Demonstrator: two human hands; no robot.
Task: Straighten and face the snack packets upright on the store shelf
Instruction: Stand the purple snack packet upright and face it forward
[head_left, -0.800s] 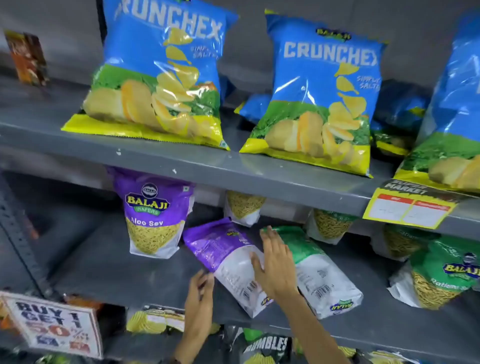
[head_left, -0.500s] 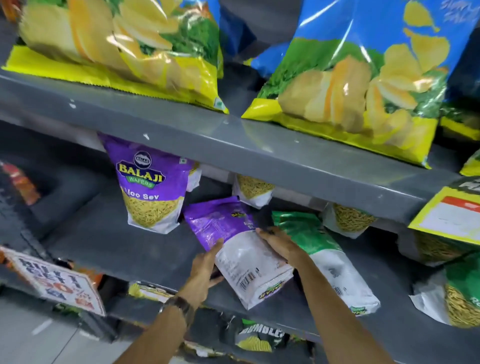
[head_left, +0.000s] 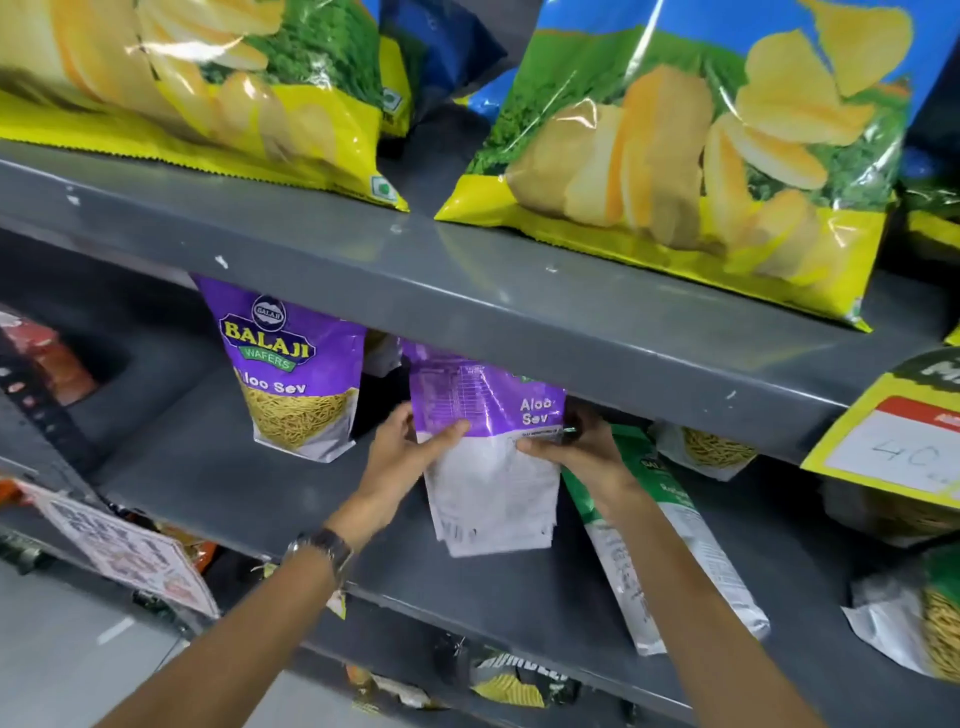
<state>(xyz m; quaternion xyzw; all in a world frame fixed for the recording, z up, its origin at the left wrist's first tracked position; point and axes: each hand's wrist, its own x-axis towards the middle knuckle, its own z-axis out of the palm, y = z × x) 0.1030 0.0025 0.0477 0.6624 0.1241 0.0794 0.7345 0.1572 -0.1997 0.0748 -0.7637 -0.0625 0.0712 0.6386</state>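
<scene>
Standing purple packet (head_left: 488, 457) between both hands' grip.

Single head view, close, angled forward and down at grey shelf (head_left: 467, 291); no second view.

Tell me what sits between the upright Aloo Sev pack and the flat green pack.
The purple pack, back facing out, held upright by the left hand and right hand; head view.

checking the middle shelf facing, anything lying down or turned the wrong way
Yes. The green-and-white plastic snack packet lies flat on the grey metal shelf, not upright. The purple-and-white Aloo Sev packet, held by the left hand and right hand, shows its back.
</scene>
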